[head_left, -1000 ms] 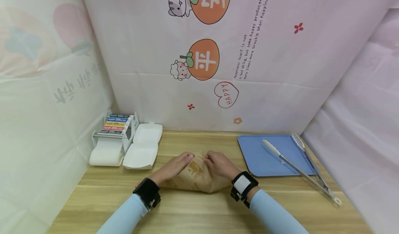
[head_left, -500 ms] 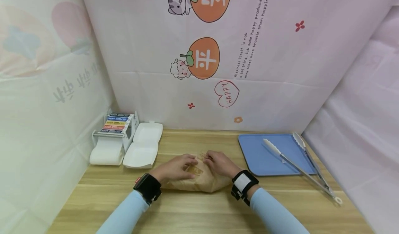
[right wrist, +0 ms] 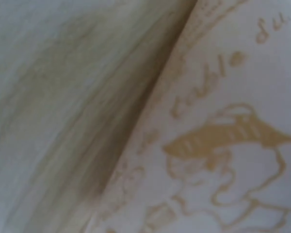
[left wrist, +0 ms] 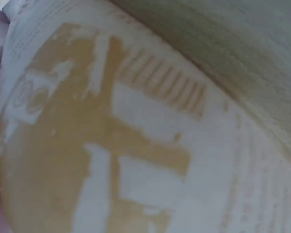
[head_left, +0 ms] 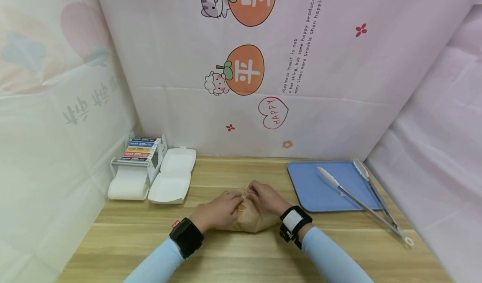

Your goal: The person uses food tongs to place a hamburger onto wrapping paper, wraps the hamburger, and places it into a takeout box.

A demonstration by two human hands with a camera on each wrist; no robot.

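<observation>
A bulging piece of brown printed paper (head_left: 253, 219) is on the wooden table in front of me, its top edge gathered up. My right hand (head_left: 268, 197) pinches that top edge, fingers curled. Close beside it, my left hand (head_left: 220, 209) has its fingers curled over the paper's left side near the same edge. Whatever the paper covers is hidden. The left wrist view is filled by the paper's tan print (left wrist: 136, 136). In the right wrist view a printed figure in a hat (right wrist: 228, 160) appears on the paper, with the fingers out of sight.
At the back left stand a label dispenser (head_left: 139, 155) with a white roll and an opened white takeaway box (head_left: 171, 186). A blue tray (head_left: 312, 191) lies right, metal tongs (head_left: 361, 207) across it, their end over the table. Printed cloth (head_left: 320, 119) hangs behind.
My left hand has moved right along the paper, its fingers going from extended to curled near the top edge, covering the large print. My right hand has kept its pinch in place.
</observation>
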